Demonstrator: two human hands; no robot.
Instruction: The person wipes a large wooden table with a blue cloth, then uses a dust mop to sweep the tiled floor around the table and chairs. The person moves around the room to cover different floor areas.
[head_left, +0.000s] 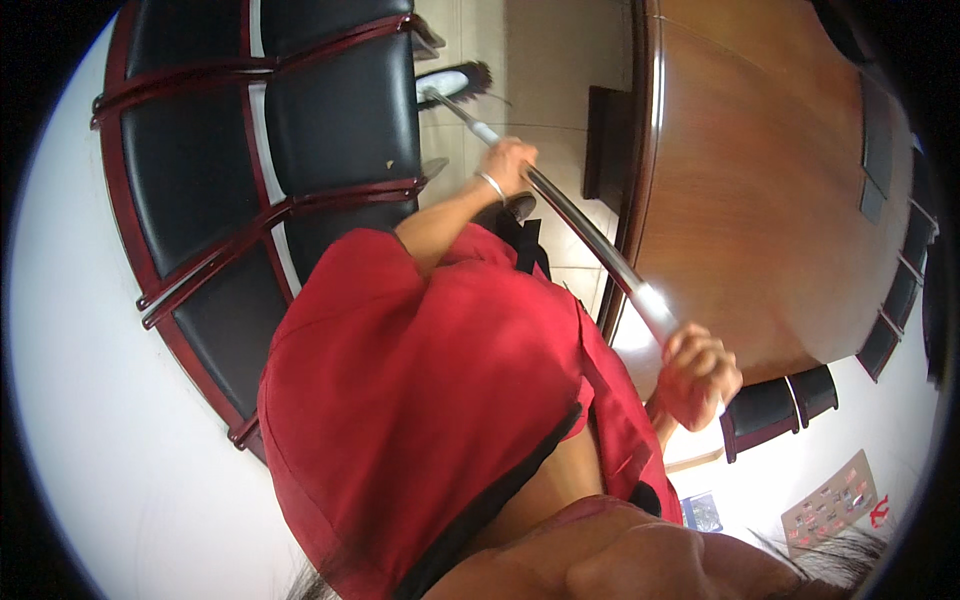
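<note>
My left hand (510, 166), with a pale bracelet at the wrist, is closed around the lower part of a shiny metal mop handle (586, 229). Higher up the same pole, my right hand (699, 373) wraps its light grip near the end. The handle slants down and away to a mop head (448, 84) with a white oval plate and a dark fringe. That head lies on the floor tiles (463, 154), its left end hidden by a chair seat. Both hands look slightly blurred.
Black padded chairs (341, 112) with dark red wooden frames line the white wall (67, 300) on the left. A large wooden table (750, 187) stands to the right, its dark base (609, 142) bordering the narrow floor strip. More chairs (757, 414) stand beyond the table.
</note>
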